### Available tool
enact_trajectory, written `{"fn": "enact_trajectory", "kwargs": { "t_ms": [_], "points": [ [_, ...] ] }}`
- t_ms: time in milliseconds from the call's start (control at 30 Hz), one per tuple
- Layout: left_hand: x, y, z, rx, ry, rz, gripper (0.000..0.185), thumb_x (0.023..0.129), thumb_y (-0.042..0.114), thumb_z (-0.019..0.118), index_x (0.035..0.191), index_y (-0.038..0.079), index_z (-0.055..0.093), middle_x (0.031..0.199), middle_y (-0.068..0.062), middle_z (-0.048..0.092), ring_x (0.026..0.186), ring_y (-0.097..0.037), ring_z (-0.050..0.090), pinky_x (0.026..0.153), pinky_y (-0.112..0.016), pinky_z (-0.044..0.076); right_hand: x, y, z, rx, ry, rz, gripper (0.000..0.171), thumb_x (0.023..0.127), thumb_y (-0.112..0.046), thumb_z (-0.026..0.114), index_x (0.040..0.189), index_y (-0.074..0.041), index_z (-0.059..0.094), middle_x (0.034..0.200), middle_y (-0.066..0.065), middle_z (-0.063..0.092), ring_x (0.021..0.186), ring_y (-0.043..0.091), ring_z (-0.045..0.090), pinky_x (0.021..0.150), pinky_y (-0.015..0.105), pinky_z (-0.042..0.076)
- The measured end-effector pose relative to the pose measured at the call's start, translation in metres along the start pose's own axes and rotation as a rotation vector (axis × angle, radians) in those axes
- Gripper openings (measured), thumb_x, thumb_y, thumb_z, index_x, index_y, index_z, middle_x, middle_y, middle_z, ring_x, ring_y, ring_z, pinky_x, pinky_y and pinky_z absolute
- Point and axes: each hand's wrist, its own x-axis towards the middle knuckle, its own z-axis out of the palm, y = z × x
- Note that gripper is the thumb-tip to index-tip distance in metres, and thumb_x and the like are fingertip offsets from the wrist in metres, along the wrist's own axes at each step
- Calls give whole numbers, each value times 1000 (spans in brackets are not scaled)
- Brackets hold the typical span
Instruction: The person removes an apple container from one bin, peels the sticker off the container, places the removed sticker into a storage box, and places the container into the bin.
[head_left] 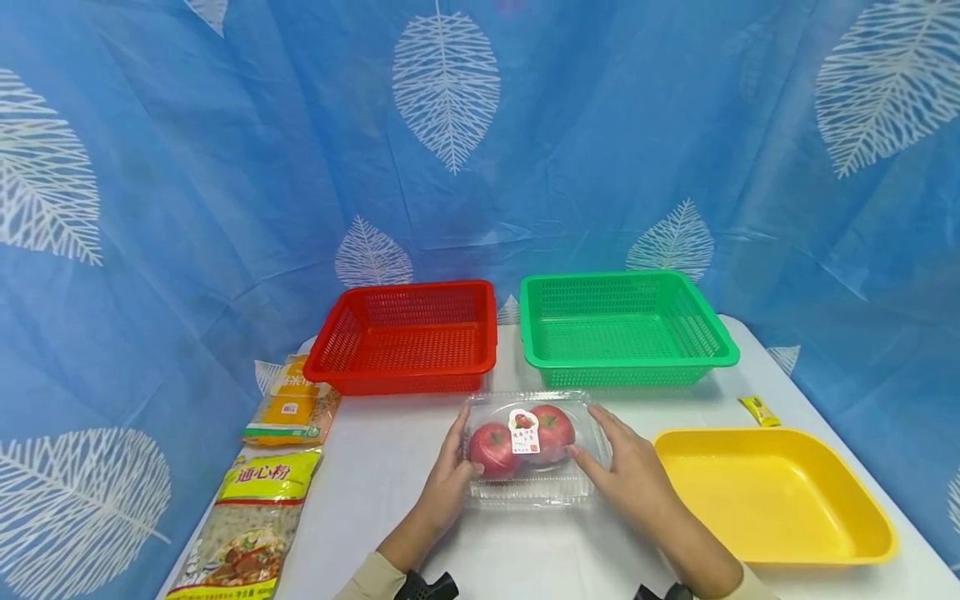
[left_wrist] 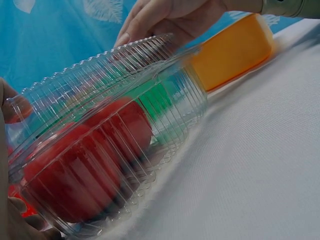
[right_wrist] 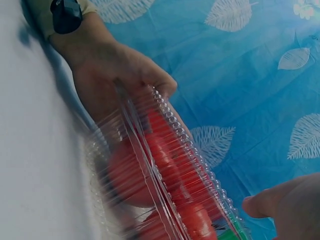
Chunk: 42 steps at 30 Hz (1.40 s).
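Note:
A clear plastic clamshell box [head_left: 528,492] lies before me near the middle of the white table. Inside are two red apples [head_left: 492,454], seen through the lid, which bears a white label [head_left: 524,437]. My left hand [head_left: 442,487] grips the left end, its thumb over the lid and fingertips [left_wrist: 35,222] low along the side. At the other end my right hand [head_left: 641,479] holds the box, thumb above the lid and fingers along the right edge. Whether the right thumb presses the lid is unclear. The lid looks closed.
Behind the box stand a red basket [head_left: 405,385] and a green basket [head_left: 630,375]. A yellow tray [head_left: 780,500] is at the right, with a small yellow packet [head_left: 760,411] behind it. Two food bags, a pasta bag [head_left: 251,525] and an orange-labelled bag [head_left: 292,408], lie left.

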Motion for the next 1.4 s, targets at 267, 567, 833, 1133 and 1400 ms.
{"fn": "enact_trajectory", "kwargs": {
  "t_ms": [267,567,833,1133,1400],
  "points": [
    [-1,2,0,19,-6,-7,90,88,0,48,170,16,14,175,-7,8,158,-37,1,121,-66,7,9,2,-1,-19,23,-67,65,93,-19,82,143,11,56,144,30,57,134,49,52,110,61,41],
    [-3,2,0,22,-8,-9,89,88,0,47,170,12,15,175,-11,8,158,-40,0,120,-66,6,14,3,-2,-29,0,-68,66,92,-19,84,145,8,55,142,28,59,132,48,55,107,61,43],
    [-4,2,1,14,-5,-28,89,87,1,47,170,11,15,175,-10,9,158,-40,2,121,-64,7,17,4,-1,-38,-24,-64,67,92,-20,84,146,7,55,141,28,60,132,47,56,107,61,44],
    [-3,2,0,16,-13,-10,89,88,1,46,170,11,14,175,-10,9,158,-39,1,121,-66,7,20,3,1,-66,-10,-119,63,92,-17,83,143,8,57,141,27,61,131,47,56,107,61,44],
    [-2,4,0,23,-9,10,89,87,0,48,169,11,16,175,-12,9,157,-42,1,120,-68,7,25,2,3,-72,-15,-237,60,91,-17,84,141,6,60,139,22,63,130,44,58,106,58,46]
  ]
}}
